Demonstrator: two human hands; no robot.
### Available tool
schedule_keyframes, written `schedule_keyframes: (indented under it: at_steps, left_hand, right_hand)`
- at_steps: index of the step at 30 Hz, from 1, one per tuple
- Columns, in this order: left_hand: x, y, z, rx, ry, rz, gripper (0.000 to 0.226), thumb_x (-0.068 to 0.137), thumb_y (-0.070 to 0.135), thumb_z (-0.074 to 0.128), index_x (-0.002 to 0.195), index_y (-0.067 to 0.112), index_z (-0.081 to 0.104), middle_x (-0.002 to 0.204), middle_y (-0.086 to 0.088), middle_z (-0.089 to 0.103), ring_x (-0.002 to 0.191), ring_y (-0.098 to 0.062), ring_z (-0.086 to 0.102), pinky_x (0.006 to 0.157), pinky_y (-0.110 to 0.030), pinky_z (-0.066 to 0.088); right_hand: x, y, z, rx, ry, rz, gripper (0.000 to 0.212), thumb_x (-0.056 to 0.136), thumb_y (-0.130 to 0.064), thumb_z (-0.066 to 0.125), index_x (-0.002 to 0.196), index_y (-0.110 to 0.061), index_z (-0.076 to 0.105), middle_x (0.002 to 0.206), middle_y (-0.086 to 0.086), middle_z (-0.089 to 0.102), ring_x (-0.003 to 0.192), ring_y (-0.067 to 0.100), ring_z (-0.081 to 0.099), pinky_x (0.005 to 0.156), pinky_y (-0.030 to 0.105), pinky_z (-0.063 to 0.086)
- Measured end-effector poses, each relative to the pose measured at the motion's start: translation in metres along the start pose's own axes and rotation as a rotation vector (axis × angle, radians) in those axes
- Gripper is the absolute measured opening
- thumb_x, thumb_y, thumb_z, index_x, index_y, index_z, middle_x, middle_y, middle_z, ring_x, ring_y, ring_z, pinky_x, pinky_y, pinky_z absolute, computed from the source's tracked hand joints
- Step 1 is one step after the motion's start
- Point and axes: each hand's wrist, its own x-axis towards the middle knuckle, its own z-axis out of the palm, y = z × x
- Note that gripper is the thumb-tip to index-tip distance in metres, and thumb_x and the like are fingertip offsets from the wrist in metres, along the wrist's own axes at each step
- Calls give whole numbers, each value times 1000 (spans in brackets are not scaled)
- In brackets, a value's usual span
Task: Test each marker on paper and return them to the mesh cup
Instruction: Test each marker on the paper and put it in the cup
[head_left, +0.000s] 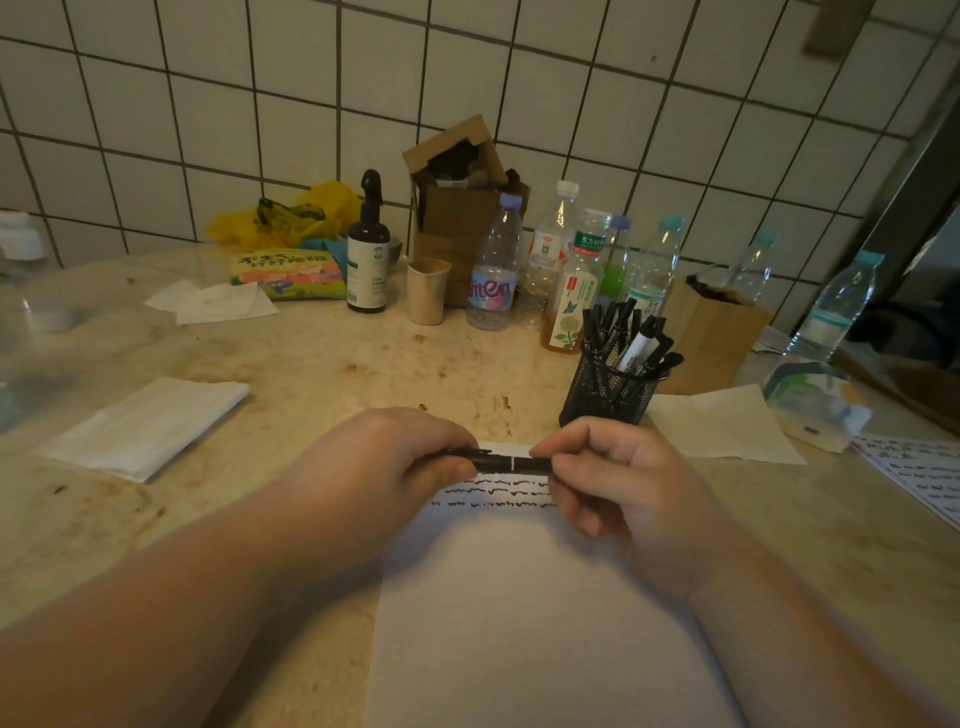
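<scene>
Both hands, left (400, 457) and right (597, 467), grip one black marker (511, 462) over scribbled white paper (519, 597); likely capping, then the black mesh cup (605, 395).

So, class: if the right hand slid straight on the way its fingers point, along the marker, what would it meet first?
Probably the left hand, which grips the other end of the same black marker that the right hand pinches, above the paper. Only the short bare marker separates them.

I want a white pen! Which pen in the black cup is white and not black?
The one sticking up in the middle of the mesh cup: the white marker with a black cap. All the other markers around it look black.
</scene>
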Motion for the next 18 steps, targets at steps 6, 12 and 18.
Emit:
schedule_keyframes:
  at_steps: [6, 12, 18]
  left_hand:
    - [2, -6, 2, -35, 31, -140, 25, 92, 47, 55, 115, 40, 61, 80, 16, 68, 71, 3, 59, 64, -12, 45]
    - [3, -13, -1, -7, 102, -225, 17, 94, 41, 53, 103, 37, 66, 80, 15, 68, 67, -1, 61, 63, -22, 51]
    - [4, -15, 2, 22, 74, -233, 15, 94, 38, 52, 98, 35, 67, 78, 15, 68, 63, -2, 60, 56, -19, 46]
  right_hand:
    - [-2, -31, -12, 65, 241, -160, 16, 91, -14, 58, 100, -4, 65, 72, 13, 66, 62, 24, 57, 59, 31, 50]
    - [5, -58, -37, -440, 803, -277, 10, 100, -27, 53, 103, -25, 63, 80, -4, 66, 61, -4, 61, 59, 15, 47]
    - [34, -66, -46, -957, 747, -119, 21, 98, -43, 55, 102, -27, 68, 83, -8, 62, 73, 1, 50, 57, 22, 32]
